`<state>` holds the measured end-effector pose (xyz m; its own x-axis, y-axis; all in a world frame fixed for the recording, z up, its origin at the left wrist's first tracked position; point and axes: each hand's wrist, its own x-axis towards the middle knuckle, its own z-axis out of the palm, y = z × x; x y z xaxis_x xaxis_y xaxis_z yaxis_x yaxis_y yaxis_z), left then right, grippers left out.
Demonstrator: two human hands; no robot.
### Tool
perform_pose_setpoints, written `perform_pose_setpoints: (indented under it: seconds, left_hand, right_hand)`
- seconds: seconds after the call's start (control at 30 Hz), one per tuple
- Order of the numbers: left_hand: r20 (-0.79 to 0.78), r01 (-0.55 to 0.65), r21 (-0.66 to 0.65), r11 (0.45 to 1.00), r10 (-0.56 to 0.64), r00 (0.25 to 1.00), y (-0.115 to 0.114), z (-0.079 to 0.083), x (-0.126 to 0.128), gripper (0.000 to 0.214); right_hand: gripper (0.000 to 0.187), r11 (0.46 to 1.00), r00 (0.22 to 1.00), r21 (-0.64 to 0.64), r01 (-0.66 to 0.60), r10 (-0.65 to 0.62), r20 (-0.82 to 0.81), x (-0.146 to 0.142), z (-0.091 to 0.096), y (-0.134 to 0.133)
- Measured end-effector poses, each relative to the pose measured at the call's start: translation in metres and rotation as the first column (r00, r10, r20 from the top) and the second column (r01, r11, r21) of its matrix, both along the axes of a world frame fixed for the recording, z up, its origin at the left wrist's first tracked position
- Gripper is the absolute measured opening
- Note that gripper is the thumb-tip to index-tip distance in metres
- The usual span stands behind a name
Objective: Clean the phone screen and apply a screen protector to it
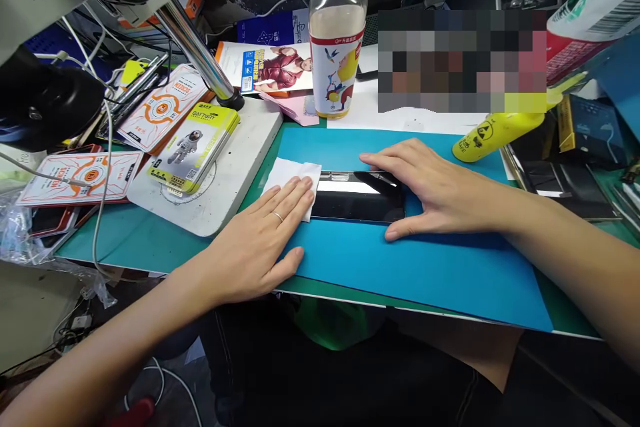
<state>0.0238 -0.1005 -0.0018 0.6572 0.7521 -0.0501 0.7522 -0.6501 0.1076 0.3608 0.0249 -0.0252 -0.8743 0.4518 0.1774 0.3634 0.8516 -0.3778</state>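
A black phone (357,203) lies flat on a blue mat (430,267) in the middle of the bench. My right hand (430,190) spans its right end, with the thumb at the near edge and the fingers along the far edge. A white wipe (287,173) lies over the phone's left end. My left hand (260,240) rests flat on that wipe, fingers stretched out, a ring on one finger.
A microscope base plate (235,167) with a yellow battery box (197,147) sits to the left, its steel post (193,47) leaning above. A drink bottle (337,33) stands behind the mat. A yellow squeeze bottle (493,133) lies at the right. Packages and cables crowd the left side.
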Motion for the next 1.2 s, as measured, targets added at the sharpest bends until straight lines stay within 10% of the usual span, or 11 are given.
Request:
perform_pose_setpoints:
  seconds: [0.5,0.77,1.2]
  left_hand:
    - [0.039,-0.018,-0.15,0.989,0.024,0.999,0.023,0.001,0.081,0.096]
    - [0.013,-0.08,-0.006,0.997,0.08,0.997,0.009,-0.006,0.143,0.085]
    - [0.074,-0.165,0.097,0.982,0.158,0.985,-0.03,-0.012,0.071,0.077]
  right_hand:
    - [0.122,0.978,0.988,-0.206,0.01,-0.042,-0.15,0.005,-0.003,0.007]
    - [0.113,0.964,0.984,-0.266,0.027,-0.073,-0.162,0.011,-0.001,0.004]
    - [0.11,0.957,0.982,-0.288,0.019,-0.072,-0.173,0.012,0.0,0.003]
